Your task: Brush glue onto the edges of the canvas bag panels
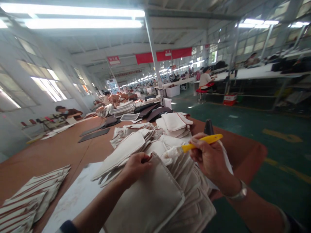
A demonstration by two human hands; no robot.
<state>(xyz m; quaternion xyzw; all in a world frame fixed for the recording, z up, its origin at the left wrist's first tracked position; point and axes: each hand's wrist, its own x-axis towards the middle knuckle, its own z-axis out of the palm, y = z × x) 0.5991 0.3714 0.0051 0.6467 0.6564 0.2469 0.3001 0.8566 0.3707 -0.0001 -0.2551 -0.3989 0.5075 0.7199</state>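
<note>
Pinching the top edge of a padded cream canvas panel (143, 200) in the left hand (134, 170), a worker grips a yellow-handled tool (201, 142) in the closed right hand (207, 158), just above stacked fabric pieces (194, 191) on a brown worktable (48, 161).

Folded red-striped fabric (29, 200) lies at the left of the brown worktop (48, 158), with dark grey panels (93, 135) farther along. Beyond, a co-worker (205, 81) sits on a red stool (202, 91) at a long white worktop (252, 72), red banners (164, 55) hang below the ceiling, and a red-and-white carton (229, 99) stands on the green floor (279, 129).
</note>
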